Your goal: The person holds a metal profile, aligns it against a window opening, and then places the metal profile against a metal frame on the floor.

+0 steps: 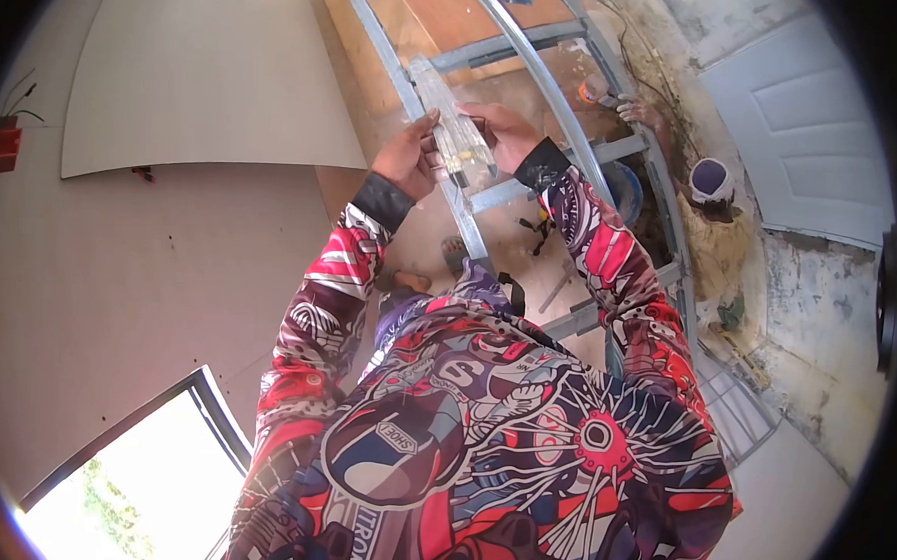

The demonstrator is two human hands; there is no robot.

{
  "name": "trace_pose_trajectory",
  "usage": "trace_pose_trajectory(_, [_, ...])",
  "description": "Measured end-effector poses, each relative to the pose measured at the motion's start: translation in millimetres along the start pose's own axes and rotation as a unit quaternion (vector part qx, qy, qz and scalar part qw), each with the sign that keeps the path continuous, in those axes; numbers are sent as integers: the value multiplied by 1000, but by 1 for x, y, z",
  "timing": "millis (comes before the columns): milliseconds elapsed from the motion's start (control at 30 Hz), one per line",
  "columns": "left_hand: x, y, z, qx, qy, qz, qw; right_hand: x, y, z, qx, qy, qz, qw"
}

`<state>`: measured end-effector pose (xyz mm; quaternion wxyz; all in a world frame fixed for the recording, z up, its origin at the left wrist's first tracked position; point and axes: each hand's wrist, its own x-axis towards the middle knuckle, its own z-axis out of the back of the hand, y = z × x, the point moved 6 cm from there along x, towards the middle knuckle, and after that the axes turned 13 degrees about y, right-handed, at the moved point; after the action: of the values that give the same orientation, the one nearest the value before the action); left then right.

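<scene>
Above the metal scaffold frame, I hold a long, narrow, clear plastic packet between both hands. My left hand is closed on its left edge, thumb on top. On the opposite side, my right hand pinches the packet's right edge. Something small and yellowish shows near the packet's lower end; I cannot make out what it is. Both hands are at about the same height, close in front of my body.
Down on the right, another person in a cap reaches a hand toward an orange-and-white item. A blue bucket stands below the frame. A red electrical box with loose wires is on the left wall, above a bright window.
</scene>
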<state>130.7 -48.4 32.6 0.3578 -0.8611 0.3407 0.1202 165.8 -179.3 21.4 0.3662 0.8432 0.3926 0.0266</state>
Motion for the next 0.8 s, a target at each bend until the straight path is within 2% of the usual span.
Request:
trace_pose_trajectory(33, [-1, -6, -5, 1, 2, -15, 1000, -4, 7, -7, 8, -18, 3, 1000])
trace_pose_trajectory(133, [-4, -23, -19, 3, 6, -46, 999, 2, 15, -12, 59, 30, -14, 998])
trace_pose_trajectory(233, [-3, -31, -21, 2, 21, -50, 999, -4, 25, -25, 62, 65, 19, 996])
trace_pose_trajectory(333, [0, -33, -15, -3, 49, -64, 997, -7, 29, -37, 70, -22, 30, 997])
trace_pose_trajectory(500, [0, -29, -11, -19, 40, -65, 997, -16, 26, -46, 128, 8, 35, 991])
trace_pose_trajectory(600, [-31, -23, -40, -95, 18, -50, 994, -14, 11, -27, 186, 44, 23, 981])
trace_pose_trajectory(633, [-33, -18, -39, -136, 140, -38, 980, -12, 4, -20, 208, 64, 24, 976])
trace_pose_trajectory(800, [-54, 15, -41, -204, 210, -33, 956, -25, -10, -17, 269, 147, -6, 952])
